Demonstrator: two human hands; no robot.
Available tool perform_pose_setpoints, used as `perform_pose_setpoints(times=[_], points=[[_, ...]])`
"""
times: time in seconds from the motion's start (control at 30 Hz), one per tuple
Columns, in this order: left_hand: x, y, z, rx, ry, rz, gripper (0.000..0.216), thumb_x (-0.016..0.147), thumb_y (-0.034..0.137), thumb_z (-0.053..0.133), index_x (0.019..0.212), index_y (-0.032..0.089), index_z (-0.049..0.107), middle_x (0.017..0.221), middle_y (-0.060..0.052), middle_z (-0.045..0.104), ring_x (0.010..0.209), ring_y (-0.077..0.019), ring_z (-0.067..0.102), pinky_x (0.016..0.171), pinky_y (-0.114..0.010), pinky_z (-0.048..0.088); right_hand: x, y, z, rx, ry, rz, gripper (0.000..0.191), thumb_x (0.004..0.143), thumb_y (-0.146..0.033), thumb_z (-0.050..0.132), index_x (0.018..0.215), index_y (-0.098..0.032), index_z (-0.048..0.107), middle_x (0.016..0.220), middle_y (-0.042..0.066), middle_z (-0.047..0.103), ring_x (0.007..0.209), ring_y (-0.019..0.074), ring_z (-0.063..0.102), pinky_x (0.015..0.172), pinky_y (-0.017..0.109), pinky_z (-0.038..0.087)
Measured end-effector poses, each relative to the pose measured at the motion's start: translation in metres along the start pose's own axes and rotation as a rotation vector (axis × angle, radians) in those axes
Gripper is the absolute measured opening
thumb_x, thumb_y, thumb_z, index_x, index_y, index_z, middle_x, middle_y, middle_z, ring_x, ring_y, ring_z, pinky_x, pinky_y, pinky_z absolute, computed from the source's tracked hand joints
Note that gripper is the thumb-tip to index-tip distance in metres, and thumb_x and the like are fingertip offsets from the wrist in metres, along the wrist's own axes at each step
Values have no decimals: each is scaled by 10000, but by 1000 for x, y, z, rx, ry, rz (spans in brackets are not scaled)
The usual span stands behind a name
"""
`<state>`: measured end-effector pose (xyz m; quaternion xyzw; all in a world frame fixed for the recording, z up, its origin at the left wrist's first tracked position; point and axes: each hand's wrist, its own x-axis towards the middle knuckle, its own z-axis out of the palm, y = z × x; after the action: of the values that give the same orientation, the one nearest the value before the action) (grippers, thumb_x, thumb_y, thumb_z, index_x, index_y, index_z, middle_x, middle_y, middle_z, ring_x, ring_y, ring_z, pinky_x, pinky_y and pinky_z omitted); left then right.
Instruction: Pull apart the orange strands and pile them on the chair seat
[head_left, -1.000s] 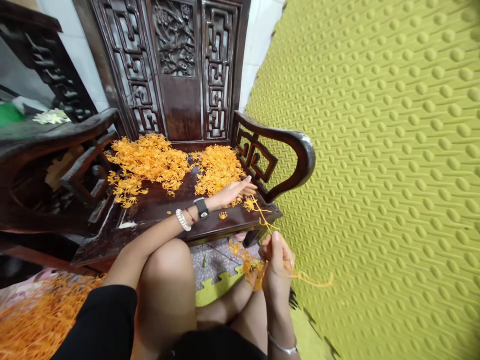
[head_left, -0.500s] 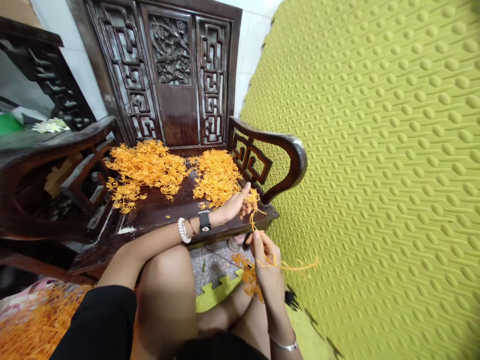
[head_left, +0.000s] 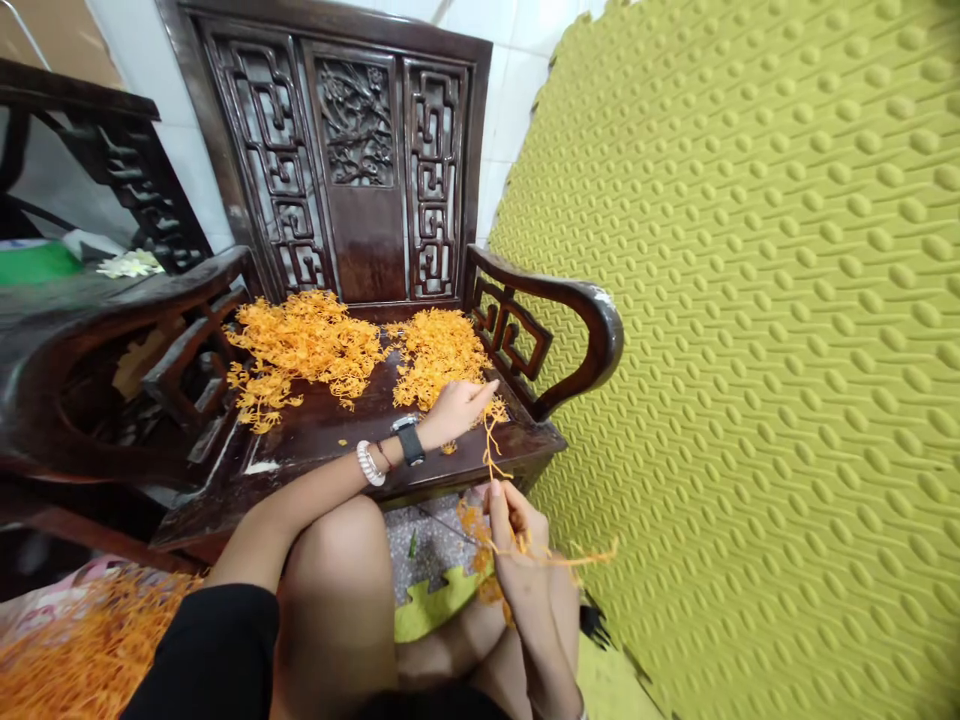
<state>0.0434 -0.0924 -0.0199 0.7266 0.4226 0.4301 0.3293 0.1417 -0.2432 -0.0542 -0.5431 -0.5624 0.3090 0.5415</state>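
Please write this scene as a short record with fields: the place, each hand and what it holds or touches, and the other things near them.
place: seat of a dark carved wooden chair, beside a green textured mat
left hand: rests on the seat at the edge of the right orange pile, fingers on small orange pieces
right hand: below the seat edge, pinching an orange strand that runs up toward the left hand
left wrist: black watch and white bead bracelet
other piles: left orange pile on the seat; more orange pieces at lower left

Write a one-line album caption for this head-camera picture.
Left hand picks orange pieces off a carved chair seat; right hand pinches an orange strand.
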Motion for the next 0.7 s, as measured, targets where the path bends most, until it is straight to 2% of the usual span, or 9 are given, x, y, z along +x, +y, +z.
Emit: perform_pose_setpoints(times=[0.1, 0.2, 0.27, 0.33, 0.4, 0.47, 0.53, 0.6, 0.7], points=[[21, -24, -20, 42, 155, -127, 635, 844, 674, 337, 431, 195, 273, 411, 49, 257, 419, -74, 265, 489, -251, 225, -10, -9, 1, 88, 27, 25, 421, 874, -500, 485, 581, -203, 428, 535, -27, 397, 510, 116, 375, 488, 244, 309], [37, -47, -42, 85, 320, -233, 613, 886, 657, 197, 475, 209, 277, 436, 35, 301, 427, -94, 312, 489, -248, 248, -25, -21, 1, 128, -51, 69, 444, 877, -512, 469, 562, -208, 394, 520, -31, 362, 483, 112, 338, 470, 246, 285], [42, -58, -49, 131, 358, -255, 601, 899, 638, 203, 521, 198, 361, 487, 13, 402, 479, -112, 403, 523, -243, 298, -31, -29, 0, 141, -96, 90, 442, 885, -499, 462, 561, -202, 408, 527, -30, 364, 487, 110, 330, 480, 247, 283], [42, -64, -45, 190, 333, -241, 542, 896, 613, 305, 634, 178, 491, 620, -24, 542, 590, -141, 507, 590, -251, 362, -33, -32, -2, 155, -99, 103, 430, 888, -485, 467, 570, -197, 432, 538, -28, 378, 499, 112, 335, 497, 247, 291], [41, -64, -34, 250, 274, -201, 422, 866, 563, 459, 835, 163, 590, 843, -71, 635, 776, -185, 576, 704, -281, 417, -31, -31, -5, 176, -68, 118, 409, 886, -477, 481, 592, -195, 457, 549, -30, 380, 508, 112, 330, 504, 247, 288], [38, -61, -23, 301, 207, -149, 413, 800, 506, 604, 1040, 170, 611, 1078, -105, 631, 1015, -240, 554, 861, -332, 422, -27, -25, -10, 221, -19, 137, 390, 887, -479, 489, 619, -195, 475, 553, -38, 361, 508, 109, 308, 501, 246, 276], [34, -55, -15, 341, 164, -103, 511, 748, 476, 680, 1161, 185, 602, 1277, -116, 554, 1216, -288, 435, 1005, -390, 355, -21, -17, -16, 290, 23, 135, 388, 885, -492, 494, 637, -194, 496, 545, -48, 340, 501, 104, 288, 502, 242, 277], [27, -45, -12, 381, 136, -27, 505, 770, 476, 660, 1180, 185, 618, 1367, -108, 494, 1288, -305, 357, 1079, -424, 284, -14, -11, -22, 368, 35, 105, 357, 885, -493, 499, 692, -196, 544, 536, -52, 346, 507, 106, 315, 525, 240, 313], [10, -18, -7, 289, -50, 172, 426, 895, 495, 476, 1057, 164, 688, 1239, -94, 607, 1186, -249, 491, 1075, -398, 311, -1, -10, -33, 479, 32, 52, 247, 882, -438, 524, 976, -226, 608, 598, -41, 470, 595, 125, 459, 634, 253, 405]])
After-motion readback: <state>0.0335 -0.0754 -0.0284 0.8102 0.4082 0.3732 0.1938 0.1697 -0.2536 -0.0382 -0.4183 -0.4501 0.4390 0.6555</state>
